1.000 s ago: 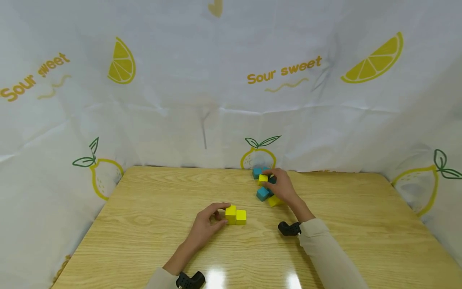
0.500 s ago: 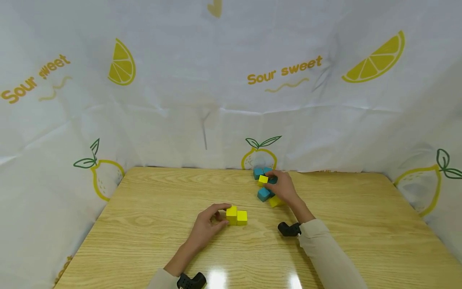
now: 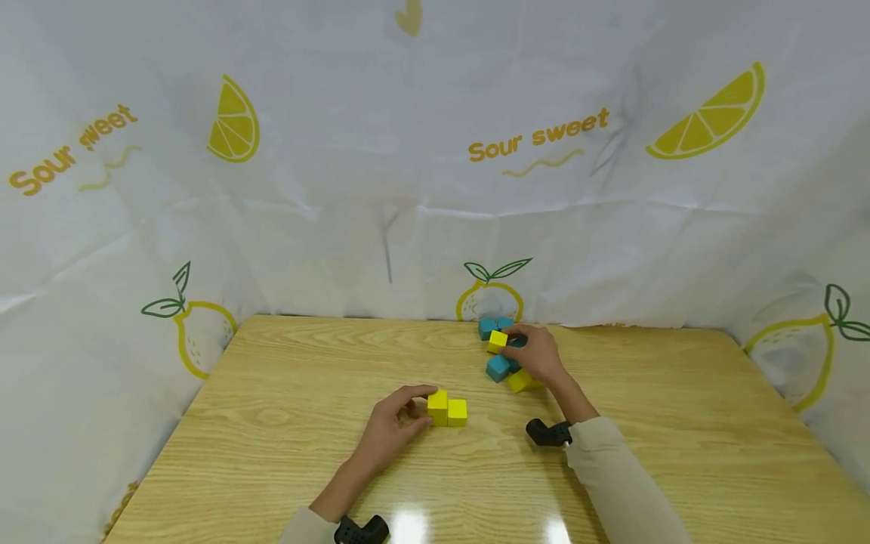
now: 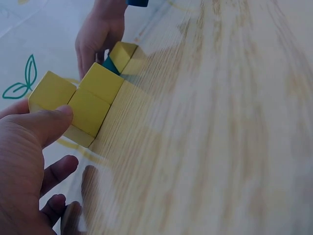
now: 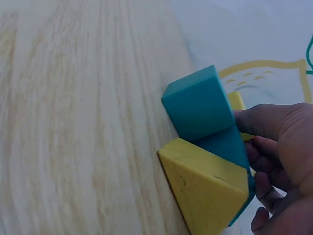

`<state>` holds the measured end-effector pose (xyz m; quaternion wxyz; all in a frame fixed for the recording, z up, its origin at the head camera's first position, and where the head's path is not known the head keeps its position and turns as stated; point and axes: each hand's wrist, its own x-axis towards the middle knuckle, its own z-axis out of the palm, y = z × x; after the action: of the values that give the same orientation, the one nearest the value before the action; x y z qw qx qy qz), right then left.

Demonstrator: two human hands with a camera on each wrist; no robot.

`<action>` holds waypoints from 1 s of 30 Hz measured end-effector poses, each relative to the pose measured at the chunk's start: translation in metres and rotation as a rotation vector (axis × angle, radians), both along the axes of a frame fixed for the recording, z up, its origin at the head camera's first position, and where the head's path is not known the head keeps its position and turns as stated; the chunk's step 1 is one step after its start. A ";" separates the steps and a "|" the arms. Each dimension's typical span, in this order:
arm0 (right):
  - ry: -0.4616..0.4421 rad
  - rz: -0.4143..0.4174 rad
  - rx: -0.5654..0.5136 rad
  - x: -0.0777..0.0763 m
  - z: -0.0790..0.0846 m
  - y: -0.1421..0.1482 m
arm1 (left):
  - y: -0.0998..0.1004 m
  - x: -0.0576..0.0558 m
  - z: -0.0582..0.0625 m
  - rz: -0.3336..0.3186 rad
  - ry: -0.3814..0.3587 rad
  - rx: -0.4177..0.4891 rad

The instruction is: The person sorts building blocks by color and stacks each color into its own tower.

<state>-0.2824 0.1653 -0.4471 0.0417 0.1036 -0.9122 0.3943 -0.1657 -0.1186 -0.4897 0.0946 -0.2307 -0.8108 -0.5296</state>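
My left hand pinches the upper yellow cube of a two-cube stack between thumb and fingertips. Below it sits a lower yellow cube, and another yellow cube stands against the stack's right side. Farther back, my right hand pinches a small yellow cube between thumb and fingers. Around that hand are a teal block, a yellow triangular block and a darker teal block, partly hidden by the fingers.
Two more teal blocks stand at the rear edge of the wooden table. A white cloth printed with lemons hangs right behind that edge. Black wrist cameras sit on both wrists.
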 end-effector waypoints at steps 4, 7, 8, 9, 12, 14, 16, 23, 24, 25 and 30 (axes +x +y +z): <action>-0.009 -0.010 -0.049 0.005 0.004 0.004 | 0.004 0.006 0.010 0.016 -0.006 0.012; 0.007 -0.014 -0.075 0.010 0.008 0.006 | 0.007 0.012 0.022 0.006 -0.003 0.028; 0.014 -0.011 -0.087 0.012 0.009 0.006 | 0.007 0.014 0.026 0.002 -0.001 0.029; 0.021 -0.008 -0.102 0.014 0.010 0.007 | 0.007 0.015 0.029 0.000 0.004 0.028; 0.052 0.014 -0.156 0.021 0.014 0.007 | 0.007 0.018 0.035 -0.002 0.005 0.020; 0.062 0.038 -0.196 0.026 0.016 0.007 | 0.006 0.018 0.036 -0.002 0.006 0.014; 0.065 0.059 -0.224 0.032 0.017 0.006 | 0.006 0.017 0.034 -0.004 0.005 0.014; 0.051 0.112 -0.308 0.051 0.019 0.005 | 0.005 0.004 0.008 0.004 0.029 0.032; 0.054 0.120 -0.309 0.053 0.018 0.005 | 0.004 0.003 0.004 0.006 0.028 0.032; 0.057 0.130 -0.311 0.056 0.017 0.004 | 0.003 0.001 0.001 0.007 0.028 0.031; 0.068 0.190 -0.305 0.072 0.019 -0.006 | 0.000 0.000 -0.003 -0.003 0.029 0.030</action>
<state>-0.2102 0.1593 -0.4281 0.0501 0.1950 -0.8260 0.5265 -0.1658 -0.1183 -0.4925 0.1090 -0.2380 -0.8009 -0.5385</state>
